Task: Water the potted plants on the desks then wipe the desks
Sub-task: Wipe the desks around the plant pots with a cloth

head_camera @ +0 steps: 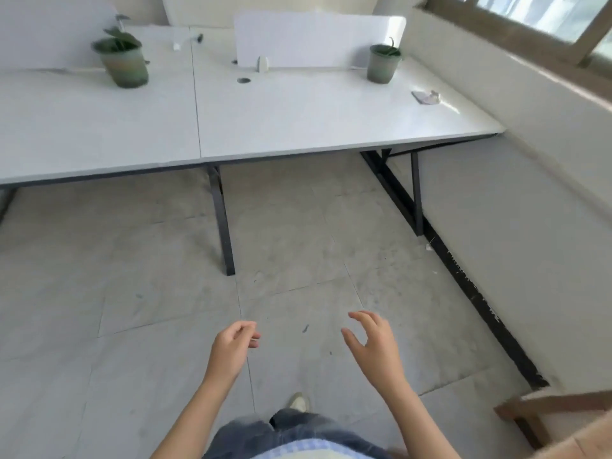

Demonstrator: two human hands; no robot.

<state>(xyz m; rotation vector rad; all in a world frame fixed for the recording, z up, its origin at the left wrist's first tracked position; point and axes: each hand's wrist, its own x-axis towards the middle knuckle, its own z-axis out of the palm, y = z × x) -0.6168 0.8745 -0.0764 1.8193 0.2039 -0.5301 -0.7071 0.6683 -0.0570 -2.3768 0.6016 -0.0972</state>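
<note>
Two white desks stand side by side ahead of me, the left desk (82, 127) and the right desk (314, 120). A green potted plant (124, 61) stands at the back of the left desk. A smaller potted plant (382, 62) stands at the back right of the right desk. A crumpled pale cloth (427, 96) lies near the right desk's right edge. My left hand (231, 349) and my right hand (374, 346) hang over the floor well short of the desks, fingers loosely curled, holding nothing.
A white divider panel (318, 38) rises behind the right desk, with a cable hole (243, 80) in front of it. Black desk legs (222, 220) stand on the grey tiled floor. A low wall and window ledge (496, 94) run along the right. A wooden chair (546, 419) sits at the lower right.
</note>
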